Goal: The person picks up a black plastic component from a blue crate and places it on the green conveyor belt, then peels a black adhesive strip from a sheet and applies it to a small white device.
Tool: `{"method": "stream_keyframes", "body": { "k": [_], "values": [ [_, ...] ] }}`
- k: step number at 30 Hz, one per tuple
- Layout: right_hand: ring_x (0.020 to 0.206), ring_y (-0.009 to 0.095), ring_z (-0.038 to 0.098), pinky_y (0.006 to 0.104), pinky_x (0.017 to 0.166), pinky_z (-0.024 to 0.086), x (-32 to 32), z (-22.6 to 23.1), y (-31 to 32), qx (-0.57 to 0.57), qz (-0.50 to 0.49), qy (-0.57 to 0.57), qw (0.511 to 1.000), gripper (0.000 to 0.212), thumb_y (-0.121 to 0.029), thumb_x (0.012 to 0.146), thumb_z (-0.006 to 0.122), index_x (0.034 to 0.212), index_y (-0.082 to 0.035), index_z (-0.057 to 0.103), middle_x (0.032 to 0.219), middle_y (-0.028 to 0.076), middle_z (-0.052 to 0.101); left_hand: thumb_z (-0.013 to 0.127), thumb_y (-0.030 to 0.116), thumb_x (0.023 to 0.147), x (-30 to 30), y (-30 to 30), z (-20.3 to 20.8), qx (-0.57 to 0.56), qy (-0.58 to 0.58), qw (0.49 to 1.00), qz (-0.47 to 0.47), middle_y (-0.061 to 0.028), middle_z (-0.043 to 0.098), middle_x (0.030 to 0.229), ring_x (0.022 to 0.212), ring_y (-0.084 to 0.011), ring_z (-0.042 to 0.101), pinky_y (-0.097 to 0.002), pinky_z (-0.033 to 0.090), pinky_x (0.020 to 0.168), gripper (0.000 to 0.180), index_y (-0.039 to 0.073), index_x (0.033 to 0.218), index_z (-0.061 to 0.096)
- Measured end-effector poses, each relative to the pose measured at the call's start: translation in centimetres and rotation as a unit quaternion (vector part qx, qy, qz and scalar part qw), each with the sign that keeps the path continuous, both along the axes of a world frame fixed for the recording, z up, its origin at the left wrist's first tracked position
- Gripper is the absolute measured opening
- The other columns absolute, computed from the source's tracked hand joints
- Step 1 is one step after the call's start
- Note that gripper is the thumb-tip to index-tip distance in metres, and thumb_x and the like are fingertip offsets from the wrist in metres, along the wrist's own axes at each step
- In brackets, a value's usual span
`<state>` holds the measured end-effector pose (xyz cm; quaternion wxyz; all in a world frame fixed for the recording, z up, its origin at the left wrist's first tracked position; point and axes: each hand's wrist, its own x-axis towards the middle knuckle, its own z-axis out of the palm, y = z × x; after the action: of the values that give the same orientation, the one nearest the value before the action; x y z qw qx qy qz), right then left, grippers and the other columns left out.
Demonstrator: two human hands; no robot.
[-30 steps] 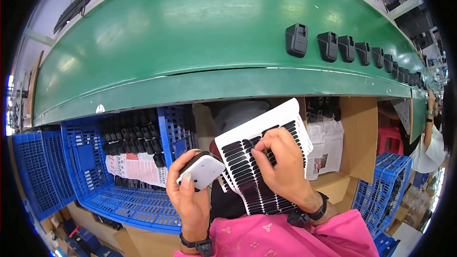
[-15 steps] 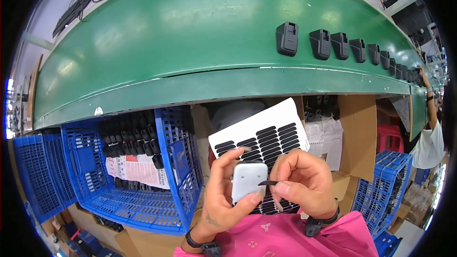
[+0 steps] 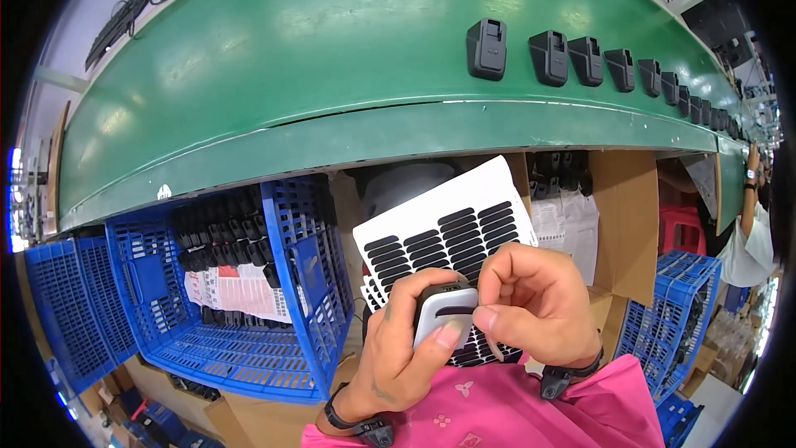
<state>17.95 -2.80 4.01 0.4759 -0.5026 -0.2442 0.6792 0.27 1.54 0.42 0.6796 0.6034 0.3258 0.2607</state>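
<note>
My left hand [image 3: 396, 358] is closed around a small device [image 3: 433, 325] with a silver-grey face and black sides. Against that face lies a narrow black oval strip [image 3: 454, 311]. My right hand [image 3: 539, 307] is closed in a pinch, thumb and forefinger on the strip's right end. Beneath both hands, a white sheet [image 3: 477, 187] bearing rows of black oval stickers rests over my lap, with at least one more sheet under it. My hands hide part of the sticker rows.
Beyond my hands runs a long green table [image 3: 315, 50], with a row of black cradles [image 3: 487, 51] toward its right. A blue crate [image 3: 232, 365] of black parts stands left. To the right are a cardboard box [image 3: 626, 224], another blue crate [image 3: 663, 315] and a red stool [image 3: 681, 228].
The black strip, held off the device's face by my right hand before, now lies against it. The device has tilted, showing its black top edge. The view has shifted slightly.
</note>
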Motion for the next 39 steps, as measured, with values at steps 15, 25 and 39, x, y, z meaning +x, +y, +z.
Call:
{"method": "stream_keyframes", "body": {
  "k": [15,25,39],
  "values": [
    [0.058,0.004,0.054,0.0183,0.051,0.042,0.4,-0.8,0.6,-0.002,0.015,-0.027,1.000,0.011,0.000,0.081,0.062,0.083,0.002,0.051,0.068,0.001,0.056,0.055,0.014,0.087,0.6,0.4,0.2,0.062,0.068,0.996,0.006,-0.0170,0.062,0.092,0.073,-0.0244,0.064,-0.0323,0.050,0.066,0.038,-0.002,0.120,0.045],
    [0.057,0.005,0.053,0.0190,0.049,0.043,0.4,-1.0,0.7,-0.010,0.016,-0.020,1.000,0.011,0.000,0.081,0.062,0.082,0.002,0.051,0.068,0.002,0.055,0.055,0.015,0.087,0.6,0.5,0.3,0.069,0.082,0.994,0.003,-0.0181,0.062,0.093,0.073,-0.0272,0.064,-0.0339,0.050,0.066,0.038,-0.002,0.120,0.045],
    [0.056,0.004,0.053,0.0186,0.049,0.042,0.0,-1.1,0.8,-0.021,0.006,-0.020,1.000,0.010,0.002,0.081,0.061,0.083,0.002,0.051,0.067,0.001,0.055,0.047,0.017,0.087,0.5,0.4,0.1,0.061,0.054,0.996,0.023,-0.0197,0.060,0.097,0.079,-0.0296,0.063,-0.0347,0.049,0.070,0.037,-0.004,0.117,0.047]
  ]
}}
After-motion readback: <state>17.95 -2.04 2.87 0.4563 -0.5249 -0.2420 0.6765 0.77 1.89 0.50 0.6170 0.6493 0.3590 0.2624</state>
